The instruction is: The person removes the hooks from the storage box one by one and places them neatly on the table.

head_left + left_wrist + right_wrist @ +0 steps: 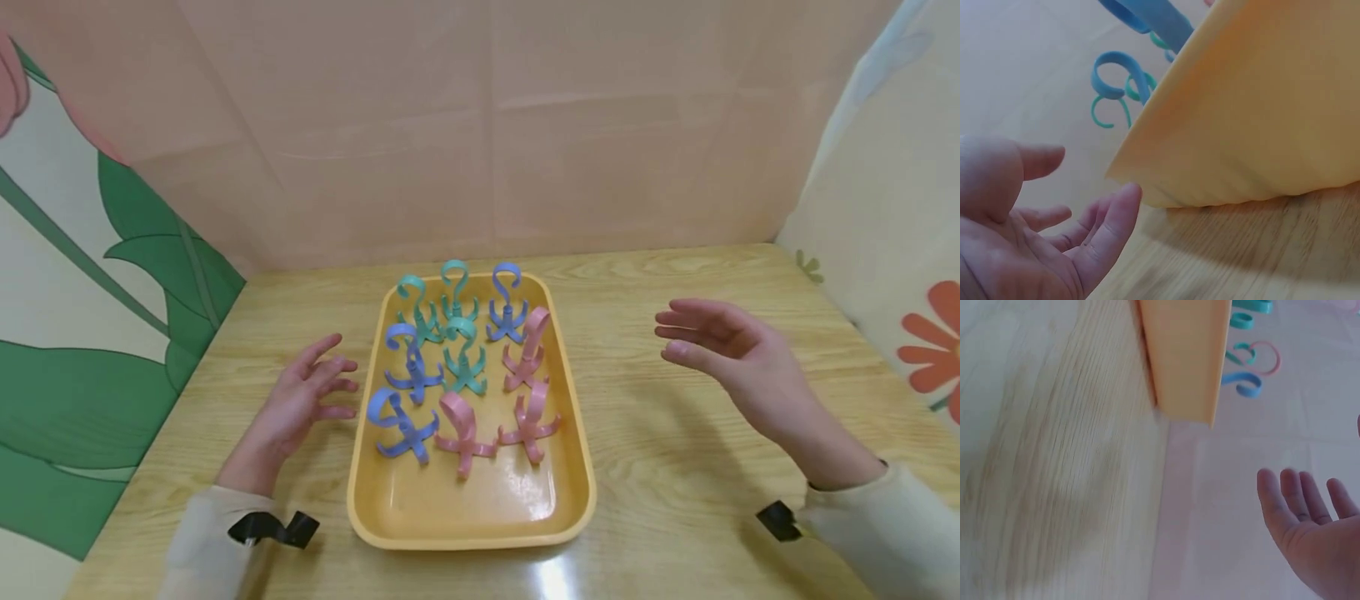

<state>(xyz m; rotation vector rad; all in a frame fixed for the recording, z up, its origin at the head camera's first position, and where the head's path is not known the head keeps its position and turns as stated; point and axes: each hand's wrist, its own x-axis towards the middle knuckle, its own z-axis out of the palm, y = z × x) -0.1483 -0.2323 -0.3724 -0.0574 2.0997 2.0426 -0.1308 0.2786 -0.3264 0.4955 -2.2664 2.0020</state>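
A yellow tray [472, 521] holds several plastic claw-shaped hanger hooks, each with a curled top and splayed prongs. Three are green, including one hook [465, 369] mid-tray; three are blue, one of them a hook [408, 433] at the front left; three are pink, among them a hook [465, 442] in front. My left hand [296, 404] hovers just left of the tray wall with relaxed, spread fingers and nothing in it. In the left wrist view its fingertips lie close to the tray's side [1260, 112]. To the right, my right hand [738, 367] is held apart from the tray, fingers loosely extended, holding nothing.
The tray stands on a wooden table [637, 517]. A pinkish cloth backdrop [480, 167] rises behind its far edge. Panels with printed leaves [142, 225] and a red flower [937, 342] flank the sides. Each wrist wears a small black device.
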